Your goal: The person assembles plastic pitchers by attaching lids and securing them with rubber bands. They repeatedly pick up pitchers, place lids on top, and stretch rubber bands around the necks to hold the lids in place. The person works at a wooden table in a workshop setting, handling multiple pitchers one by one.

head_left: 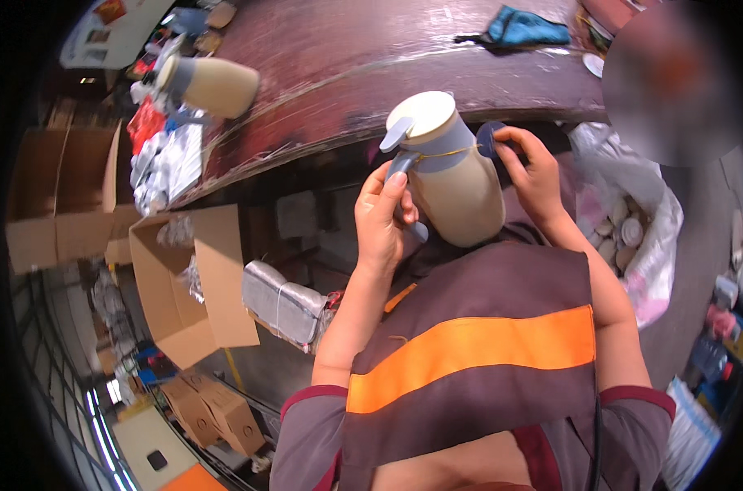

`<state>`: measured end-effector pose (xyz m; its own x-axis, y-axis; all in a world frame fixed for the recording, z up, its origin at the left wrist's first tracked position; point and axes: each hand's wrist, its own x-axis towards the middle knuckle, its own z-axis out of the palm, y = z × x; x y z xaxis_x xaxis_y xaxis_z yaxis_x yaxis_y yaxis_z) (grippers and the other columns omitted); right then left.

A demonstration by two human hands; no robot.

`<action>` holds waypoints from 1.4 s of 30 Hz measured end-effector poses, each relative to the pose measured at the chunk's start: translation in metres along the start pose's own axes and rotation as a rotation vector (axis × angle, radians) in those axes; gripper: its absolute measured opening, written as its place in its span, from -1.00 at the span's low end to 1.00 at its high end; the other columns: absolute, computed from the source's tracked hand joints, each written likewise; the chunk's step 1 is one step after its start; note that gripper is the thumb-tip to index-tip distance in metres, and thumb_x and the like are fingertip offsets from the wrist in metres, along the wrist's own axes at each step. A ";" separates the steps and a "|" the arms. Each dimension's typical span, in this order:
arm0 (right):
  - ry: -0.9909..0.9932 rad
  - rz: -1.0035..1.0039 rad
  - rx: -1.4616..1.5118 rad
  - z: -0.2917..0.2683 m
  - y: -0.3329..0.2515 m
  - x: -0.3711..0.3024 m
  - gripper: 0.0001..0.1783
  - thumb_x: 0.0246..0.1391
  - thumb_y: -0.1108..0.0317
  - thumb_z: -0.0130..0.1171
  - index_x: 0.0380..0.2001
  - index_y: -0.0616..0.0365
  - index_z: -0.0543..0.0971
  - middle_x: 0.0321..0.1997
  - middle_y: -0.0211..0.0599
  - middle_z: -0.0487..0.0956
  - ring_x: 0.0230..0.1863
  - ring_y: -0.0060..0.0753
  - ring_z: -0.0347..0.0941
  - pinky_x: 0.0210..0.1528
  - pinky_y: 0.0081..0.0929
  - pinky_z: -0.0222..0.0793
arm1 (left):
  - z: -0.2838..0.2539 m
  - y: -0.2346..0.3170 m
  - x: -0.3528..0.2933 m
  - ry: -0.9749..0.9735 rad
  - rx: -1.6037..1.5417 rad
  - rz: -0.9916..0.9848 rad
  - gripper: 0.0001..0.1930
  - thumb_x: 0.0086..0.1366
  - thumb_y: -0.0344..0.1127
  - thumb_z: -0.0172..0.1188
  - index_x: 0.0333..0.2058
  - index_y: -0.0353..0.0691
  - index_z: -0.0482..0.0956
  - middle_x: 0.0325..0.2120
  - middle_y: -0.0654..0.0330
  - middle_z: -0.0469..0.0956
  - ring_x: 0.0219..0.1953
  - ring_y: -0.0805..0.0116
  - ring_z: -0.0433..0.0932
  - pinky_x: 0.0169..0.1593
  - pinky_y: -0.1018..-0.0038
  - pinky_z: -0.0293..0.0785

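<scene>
In front of my apron, tilted, is a beige thermos jug [461, 200] with a grey collar and a cream lid. The fingers of my left hand [379, 217] are wrapped round its grey handle [401, 164]. A thin gold cord [446, 153] runs across the collar from the handle. At the cord's other end, to the right of the jug, my right hand [536, 173] pinches a dark blue rounded tag [488, 141] between thumb and fingers.
Beyond the jug lies a dark red worn table [347, 57], with a similar jug [224, 88] and a blue cloth [528, 29] on it. A plastic bag [662, 192] of round pale pieces stands at right. Cardboard boxes [224, 278] and a silvery bundle [277, 299] are at left.
</scene>
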<state>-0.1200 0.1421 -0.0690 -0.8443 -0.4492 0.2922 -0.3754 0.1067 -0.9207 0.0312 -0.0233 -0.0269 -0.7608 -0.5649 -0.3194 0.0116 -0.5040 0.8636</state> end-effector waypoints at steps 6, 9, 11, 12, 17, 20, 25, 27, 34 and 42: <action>-0.190 0.092 0.335 0.019 -0.032 -0.004 -0.70 0.10 0.48 0.17 -0.07 0.23 0.53 -0.15 -0.28 0.56 -0.15 -0.52 0.48 -0.05 -0.58 0.37 | -0.014 0.060 -0.007 0.126 -0.056 0.047 -0.85 0.27 -0.20 0.19 -0.36 -0.08 0.46 -0.67 0.39 0.31 -0.68 0.62 0.21 -0.56 0.62 0.15; -0.269 0.024 0.357 0.030 -0.064 0.010 -0.63 0.10 0.49 0.17 0.01 0.20 0.50 -0.15 -0.27 0.56 -0.15 -0.50 0.49 -0.04 -0.58 0.37 | -0.036 0.102 -0.009 0.191 -0.040 0.324 -0.85 0.31 -0.24 0.15 -0.33 -0.19 0.49 -0.67 0.39 0.30 -0.69 0.64 0.21 -0.62 0.68 0.16; -0.296 0.022 0.398 0.039 -0.063 0.011 -0.59 0.10 0.49 0.17 0.05 0.17 0.47 -0.15 -0.24 0.57 -0.14 -0.46 0.52 -0.04 -0.55 0.40 | -0.052 0.132 -0.003 0.246 -0.092 0.516 -0.81 0.32 -0.20 0.14 -0.32 -0.21 0.49 -0.68 0.37 0.31 -0.68 0.61 0.24 -0.59 0.65 0.20; -0.328 0.071 0.391 0.040 -0.060 0.008 -0.60 0.10 0.48 0.16 0.05 0.17 0.47 -0.16 -0.23 0.58 -0.14 -0.46 0.54 -0.05 -0.55 0.41 | -0.060 0.142 0.002 0.307 -0.053 0.644 -0.79 0.32 -0.18 0.16 -0.32 -0.22 0.49 -0.67 0.37 0.33 -0.67 0.60 0.27 -0.57 0.64 0.23; -0.521 0.147 0.243 0.046 -0.015 -0.033 -0.68 0.10 0.39 0.15 -0.05 0.16 0.53 -0.13 -0.17 0.61 -0.12 -0.27 0.57 -0.07 -0.47 0.44 | -0.100 0.160 0.060 0.325 0.218 1.021 -0.82 0.35 -0.23 0.13 -0.35 -0.22 0.47 -0.58 0.32 0.43 -0.53 0.56 0.36 -0.39 0.62 0.32; -0.767 0.194 0.140 0.047 0.003 -0.065 -0.68 0.08 0.29 0.15 -0.09 0.15 0.55 -0.07 -0.14 0.58 -0.03 -0.07 0.51 0.03 -0.37 0.39 | -0.152 0.157 0.109 0.458 0.415 0.929 -0.82 0.35 -0.27 0.11 -0.27 -0.30 0.47 -0.41 0.28 0.50 -0.34 0.51 0.41 -0.17 0.55 0.33; -0.976 0.366 0.051 0.037 -0.004 -0.077 -0.69 0.15 0.29 0.08 -0.09 0.22 0.56 -0.04 -0.08 0.58 -0.02 -0.10 0.51 0.08 -0.38 0.37 | -0.221 0.133 0.154 0.581 0.733 0.679 -0.71 0.32 -0.37 0.09 -0.04 -0.39 0.51 -0.16 0.16 0.57 -0.14 0.42 0.50 0.02 0.50 0.37; -0.906 0.364 0.081 0.040 0.002 -0.076 -0.69 0.15 0.29 0.08 -0.10 0.22 0.56 -0.05 -0.07 0.58 -0.02 -0.11 0.51 0.08 -0.38 0.38 | -0.252 0.109 0.156 0.656 0.895 0.476 -0.72 0.29 -0.32 0.15 -0.11 -0.39 0.55 -0.21 0.13 0.60 -0.18 0.38 0.54 -0.04 0.45 0.44; -0.907 0.406 0.063 0.045 0.020 -0.078 -0.69 0.11 0.29 0.09 -0.13 0.23 0.57 -0.10 -0.11 0.61 -0.05 -0.12 0.52 0.04 -0.38 0.38 | -0.188 0.073 0.166 0.623 1.560 0.626 -0.60 0.23 -0.14 0.14 -0.02 -0.21 0.49 -0.05 -0.01 0.51 0.03 0.03 0.46 0.09 0.23 0.36; -0.919 0.416 0.060 0.062 0.029 -0.071 -0.69 0.09 0.33 0.13 -0.12 0.25 0.56 -0.14 -0.08 0.61 -0.11 -0.23 0.56 -0.02 -0.43 0.41 | -0.206 0.047 0.200 0.723 1.701 0.759 -0.51 0.30 0.02 -0.01 0.11 -0.12 0.39 0.16 -0.07 0.31 0.24 -0.03 0.20 0.28 0.02 0.03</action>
<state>-0.0472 0.1222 -0.1325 -0.2721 -0.8985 -0.3444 -0.0773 0.3772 -0.9229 0.0130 -0.2942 -0.1306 -0.5385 -0.6555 0.5295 -0.7001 0.6977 0.1517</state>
